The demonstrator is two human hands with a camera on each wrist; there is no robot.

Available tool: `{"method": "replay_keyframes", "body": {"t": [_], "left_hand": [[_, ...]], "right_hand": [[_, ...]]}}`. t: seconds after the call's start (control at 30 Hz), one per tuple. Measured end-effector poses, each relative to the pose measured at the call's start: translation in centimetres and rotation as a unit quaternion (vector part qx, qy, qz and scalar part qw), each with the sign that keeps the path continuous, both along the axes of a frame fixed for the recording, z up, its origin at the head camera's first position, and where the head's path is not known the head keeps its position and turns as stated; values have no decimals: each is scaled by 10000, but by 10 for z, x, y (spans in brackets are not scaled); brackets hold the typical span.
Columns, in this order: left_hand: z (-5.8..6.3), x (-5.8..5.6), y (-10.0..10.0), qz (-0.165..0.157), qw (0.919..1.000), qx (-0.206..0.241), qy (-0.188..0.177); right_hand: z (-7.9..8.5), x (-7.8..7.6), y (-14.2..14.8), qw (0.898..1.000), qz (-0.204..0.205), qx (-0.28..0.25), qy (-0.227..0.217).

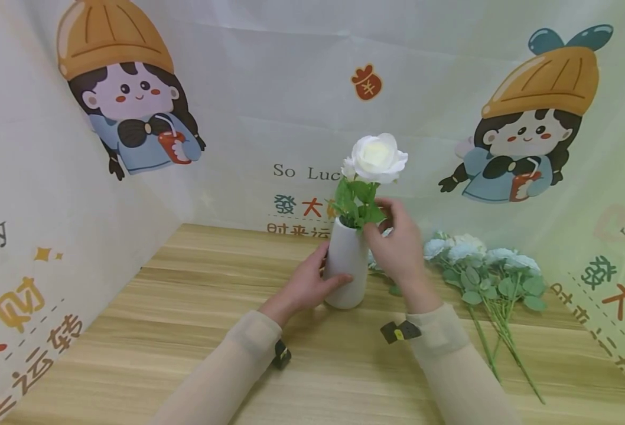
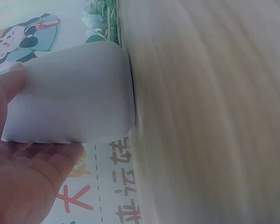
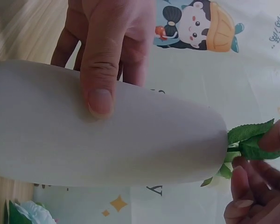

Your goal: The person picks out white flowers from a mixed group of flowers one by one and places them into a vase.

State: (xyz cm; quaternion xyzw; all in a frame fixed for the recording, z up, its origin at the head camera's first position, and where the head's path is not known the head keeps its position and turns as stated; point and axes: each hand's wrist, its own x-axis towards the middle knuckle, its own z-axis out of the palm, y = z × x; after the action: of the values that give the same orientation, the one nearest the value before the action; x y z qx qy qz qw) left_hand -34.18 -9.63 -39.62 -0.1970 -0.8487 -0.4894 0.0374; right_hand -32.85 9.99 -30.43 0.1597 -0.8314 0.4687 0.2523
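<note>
Nearest, two sleeved forearms reach over the wooden worktop (image 1: 185, 330). The left hand (image 1: 307, 286) wraps its fingers and thumb round the lower body of the white vase (image 1: 344, 265), apparently to steady it upright on the worktop. The right hand (image 1: 397, 242) pinches the leafy stem at the vase mouth, seemingly to set the white rose (image 1: 378, 157) straight. Beside it, to the right, a bunch of pale flowers (image 1: 477, 265) lies flat. Behind hangs a cartoon-printed backdrop (image 1: 270, 106).

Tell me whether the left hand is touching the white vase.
Touching: the right wrist view shows the left hand with its thumb pressed on the white vase.
</note>
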Motion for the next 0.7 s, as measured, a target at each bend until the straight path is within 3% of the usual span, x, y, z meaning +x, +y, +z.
{"method": "replay_keyframes", "body": {"t": [0.2,0.37,0.53,0.7], "left_hand": [[1,0,0,-5,9998,-70,162],[-1,-2,1,44,9992,-269,299],[-2,-3,1,54,9992,-253,292],[-1,-2,2,77,9993,-284,212]], "right_hand": [[-1,2,-4,9909,314,1102,711],[-7,0,-8,9860,197,1243,1093],[-9,-1,-7,9843,167,1328,1149],[-7,1,-4,9870,175,1335,876]]}}
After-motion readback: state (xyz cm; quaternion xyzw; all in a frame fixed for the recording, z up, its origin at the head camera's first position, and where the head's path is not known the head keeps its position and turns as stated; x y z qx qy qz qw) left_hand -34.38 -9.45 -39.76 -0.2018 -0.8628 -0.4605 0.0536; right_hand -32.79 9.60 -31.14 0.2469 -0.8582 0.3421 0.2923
